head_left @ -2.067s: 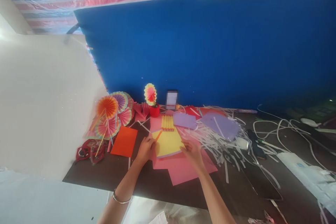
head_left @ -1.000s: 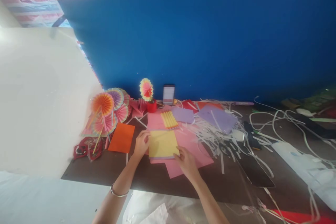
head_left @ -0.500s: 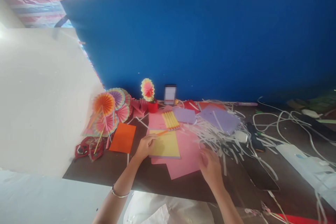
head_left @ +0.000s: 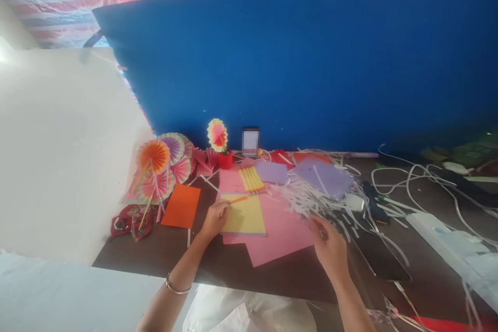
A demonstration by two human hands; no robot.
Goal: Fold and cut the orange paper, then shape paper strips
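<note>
Yellow sheet (head_left: 249, 218) lightly steadied, loose strips close by

It lay flat on overlapping pink paper (head_left: 280, 233), near the front of the dark table (head_left: 241, 267), with a pale purple edge showing along its near side. Through the head camera I saw the two hands well apart. The left hand (head_left: 216, 219) sat at the sheet's left edge, its fingertips pinched on an orange strip (head_left: 239, 199) that stuck out over the yellow surface. The right hand (head_left: 330, 246) was curled beside the white strips (head_left: 303, 194); I could not tell whether it gripped anything.

My worry was the sheet's right side, which no hand held: a tug from the left could have skewed it over the pink layers. The slender orange strip could have creased under a hard pinch or slipped under a loose one. I also judged that the right hand's fingers could snag the strips and drag some onto the sheet, and that a careless sweep might crush the pleated yellow piece (head_left: 251, 180) just beyond.
</note>
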